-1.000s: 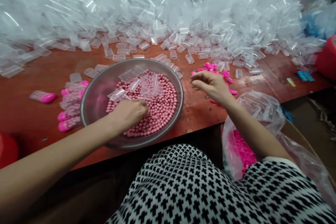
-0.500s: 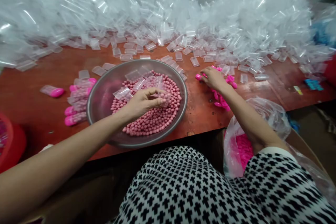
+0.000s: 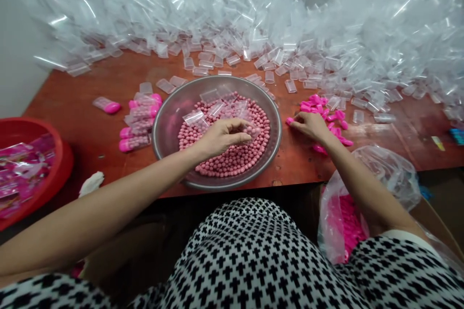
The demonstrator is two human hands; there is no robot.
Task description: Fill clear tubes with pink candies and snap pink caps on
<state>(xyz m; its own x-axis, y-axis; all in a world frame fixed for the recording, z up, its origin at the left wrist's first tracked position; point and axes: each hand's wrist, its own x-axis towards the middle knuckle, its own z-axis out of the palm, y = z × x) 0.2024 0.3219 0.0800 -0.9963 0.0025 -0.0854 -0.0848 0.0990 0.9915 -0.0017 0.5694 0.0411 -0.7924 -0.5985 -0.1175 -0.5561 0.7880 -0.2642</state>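
My left hand [image 3: 226, 139] is over a metal bowl [image 3: 167, 128] of small pink balls [image 3: 228, 166]. Its thumb and fingers are closed round a clear plastic tube [image 3: 254, 132] that has pink balls in it. More empty clear tubes [image 3: 195, 118] lie on the balls in the bowl. To the right of the bowl, my right hand [image 3: 310, 126] pinches a bright pink cap [image 3: 289, 121] low over the table. Loose pink caps [image 3: 338, 117] are heaped beside and behind that hand.
Clear tubes [image 3: 253, 14] form a large heap along the back of the table [image 3: 119, 67]. Several filled, pink-capped tubes [image 3: 137, 130] lie left of the bowl. A red basin [image 3: 65, 154] of pink packets stands at far left. A plastic bag [image 3: 329, 217] of pink caps is below my right arm.
The view has swung left, so more of the red basin shows. My right hand has drawn the pink cap slightly nearer the table's front edge. My left hand still holds the tube over the bowl.
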